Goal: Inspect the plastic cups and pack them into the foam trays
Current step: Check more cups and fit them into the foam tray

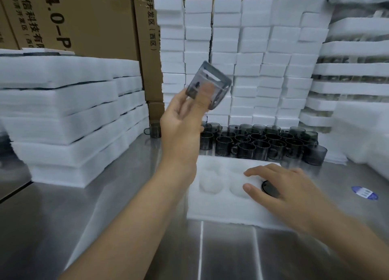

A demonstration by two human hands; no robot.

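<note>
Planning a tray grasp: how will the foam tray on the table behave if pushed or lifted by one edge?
Probably very light: the foam tray is thin white foam. Likely slides easily on the smooth steel table; the right hand rests on it. May flex if lifted by one edge.

Cardboard box (84, 16) printed "4.0-P", "通信科技有"; neighbouring box (145, 37), "经济开发区(西区)"

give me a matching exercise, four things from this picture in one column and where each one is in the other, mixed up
1 held cup
2 foam tray
3 blue sticker
4 loose cups

a on the table right of the tray
b under the right hand
c raised in the left hand
d standing behind the tray

Pairs: 1-c, 2-b, 3-a, 4-d
</note>
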